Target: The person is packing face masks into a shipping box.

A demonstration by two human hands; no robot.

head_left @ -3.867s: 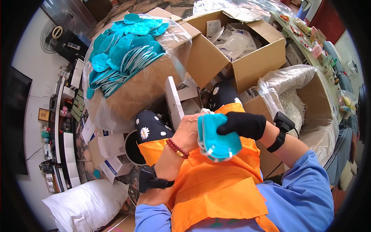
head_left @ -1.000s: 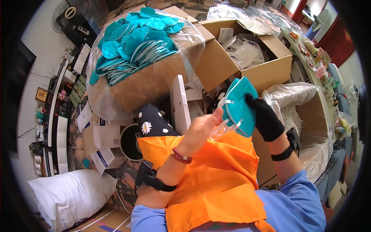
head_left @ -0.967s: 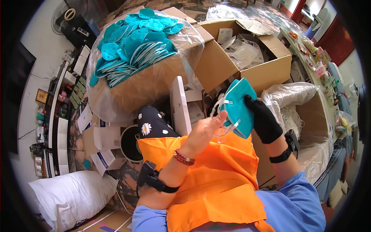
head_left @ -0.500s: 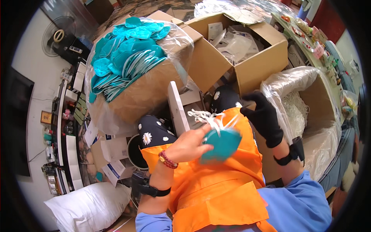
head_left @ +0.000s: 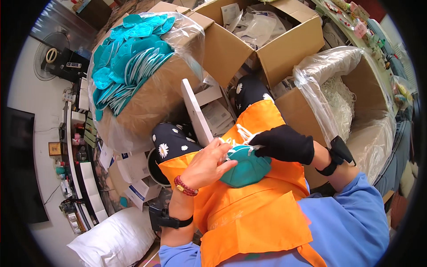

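Observation:
A teal cup-shaped face mask (head_left: 247, 165) lies over my lap on an orange apron (head_left: 258, 222). White elastic straps (head_left: 243, 134) come off its upper edge. My left hand (head_left: 209, 163), bare with a red bead bracelet, grips the mask's upper left edge and some strap there; the thumb is extended along the teal face. In a black glove, my right hand (head_left: 284, 145) pinches the upper right edge where a strap meets it. The gloved fingertips partly cover that spot. Just beyond the mask stands an open white carton (head_left: 195, 111) between my knees, with small white packets inside.
Stacked teal masks (head_left: 138, 58) fill a plastic-lined box at the far left. A brown carton (head_left: 289, 49) beyond my knees holds clear bags. On the right, a plastic-lined box (head_left: 373, 89) contains loose white straps (head_left: 340, 95). A white sack (head_left: 111, 236) lies at lower left.
My right hand has come down and left from beside the mask to its upper right edge. The mask, blurred before, now sits steadier between both hands. The whole view has shifted slightly.

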